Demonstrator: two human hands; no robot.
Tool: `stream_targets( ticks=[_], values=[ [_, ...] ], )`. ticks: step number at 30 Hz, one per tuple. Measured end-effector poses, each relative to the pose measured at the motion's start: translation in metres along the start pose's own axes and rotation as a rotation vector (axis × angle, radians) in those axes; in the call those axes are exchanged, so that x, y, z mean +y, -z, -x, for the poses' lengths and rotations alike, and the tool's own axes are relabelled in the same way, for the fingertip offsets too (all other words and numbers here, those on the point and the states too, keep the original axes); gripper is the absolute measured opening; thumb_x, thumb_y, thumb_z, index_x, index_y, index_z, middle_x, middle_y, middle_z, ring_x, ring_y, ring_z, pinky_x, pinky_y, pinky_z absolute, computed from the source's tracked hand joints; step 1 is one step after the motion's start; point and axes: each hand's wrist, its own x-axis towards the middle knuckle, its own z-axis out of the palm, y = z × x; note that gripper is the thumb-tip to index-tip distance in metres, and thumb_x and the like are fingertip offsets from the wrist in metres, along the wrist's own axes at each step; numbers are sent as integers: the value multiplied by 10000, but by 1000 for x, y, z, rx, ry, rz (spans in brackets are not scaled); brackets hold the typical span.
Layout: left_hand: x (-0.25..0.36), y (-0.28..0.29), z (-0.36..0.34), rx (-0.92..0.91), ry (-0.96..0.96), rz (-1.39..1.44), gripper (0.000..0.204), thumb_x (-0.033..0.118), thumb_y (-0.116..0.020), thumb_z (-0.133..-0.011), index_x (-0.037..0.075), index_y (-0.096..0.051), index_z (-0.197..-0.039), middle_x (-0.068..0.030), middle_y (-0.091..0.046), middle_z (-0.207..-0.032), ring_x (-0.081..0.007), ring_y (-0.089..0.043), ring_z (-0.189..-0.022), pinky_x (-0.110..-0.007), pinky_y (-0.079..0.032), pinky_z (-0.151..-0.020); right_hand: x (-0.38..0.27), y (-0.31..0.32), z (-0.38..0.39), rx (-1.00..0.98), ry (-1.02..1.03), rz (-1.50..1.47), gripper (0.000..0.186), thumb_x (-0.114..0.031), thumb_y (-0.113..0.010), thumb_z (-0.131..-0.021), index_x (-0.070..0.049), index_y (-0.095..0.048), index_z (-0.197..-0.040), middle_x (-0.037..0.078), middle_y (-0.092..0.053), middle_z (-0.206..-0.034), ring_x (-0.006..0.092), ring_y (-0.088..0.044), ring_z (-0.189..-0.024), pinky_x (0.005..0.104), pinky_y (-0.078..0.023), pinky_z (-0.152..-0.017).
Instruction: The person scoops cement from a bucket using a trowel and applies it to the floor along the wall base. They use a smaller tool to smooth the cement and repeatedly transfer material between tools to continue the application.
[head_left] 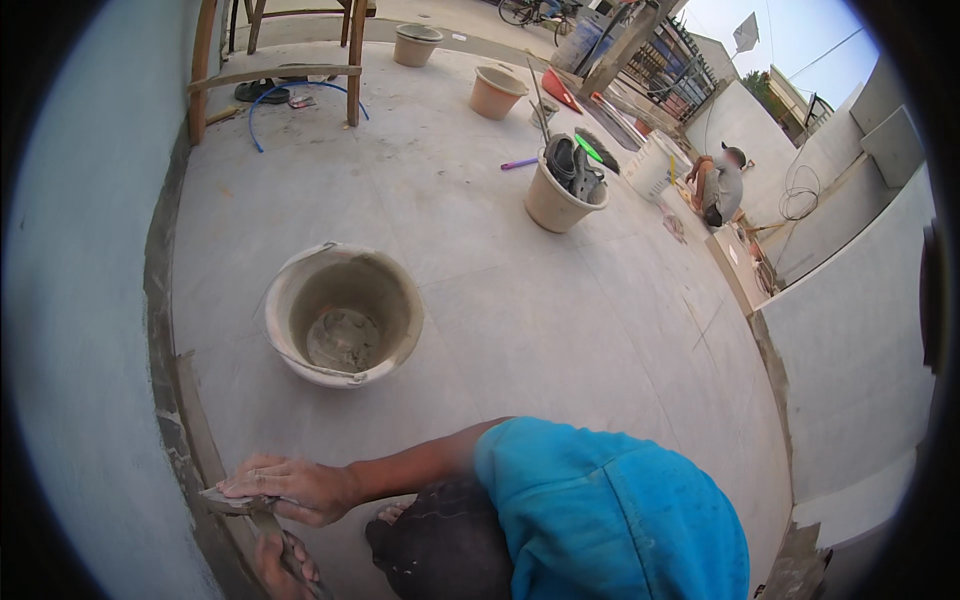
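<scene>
My right hand (300, 489), at the end of a bare arm from a blue sleeve, is low at the left beside the wall's foot. Its fingers lie over the grey-smeared blade of a trowel (237, 503), the thumb underneath. Below it, my left hand (284, 566) is wrapped round the trowel's handle, partly cut off by the lower edge. The blade is close to a strip of wet grey mortar (205, 500) along the wall base. Beyond my hands stands a pale bucket (400, 345) with a wire handle and some grey mortar at its bottom.
The pale wall (90, 300) runs along my left. Farther off are a bucket holding dark shoes (563, 210), two more buckets, a wooden trestle (275, 75) and a blue hose (255, 125). Another person (720, 185) crouches at the far right, near a white pail (652, 165).
</scene>
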Motion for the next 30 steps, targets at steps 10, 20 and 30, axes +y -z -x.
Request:
stream_targets(
  ticks=[10,20,30],
  values=[
    [-21,3,-6,4,-265,39,202,230,-478,-942,34,-511,-909,-44,-480,-645,-112,-442,-441,-253,-374,-395,-2,17,-3,-100,92,151,591,99,-583,-771,17,-470,-1345,191,-550,-1313,385,-549,-1172,455,-456,-992],
    [-15,19,1,-53,-395,178,197,212,-492,-978,29,-565,-969,-32,-536,-773,-62,-457,-582,-211,-366,-470,6,42,0,-371,43,416,561,83,-597,-744,2,-541,-1296,154,-591,-1305,325,-591,-1135,413,-507,-922],
    [-52,9,-22,62,-511,127,228,207,-463,-988,3,-563,-999,-60,-557,-826,-87,-501,-660,-229,-408,-529,-21,9,-17,310,-658,-615,423,-102,-554,-966,80,-451,-1334,127,-601,-1212,154,-561,-1098,290,-436,-936]
  ],
)
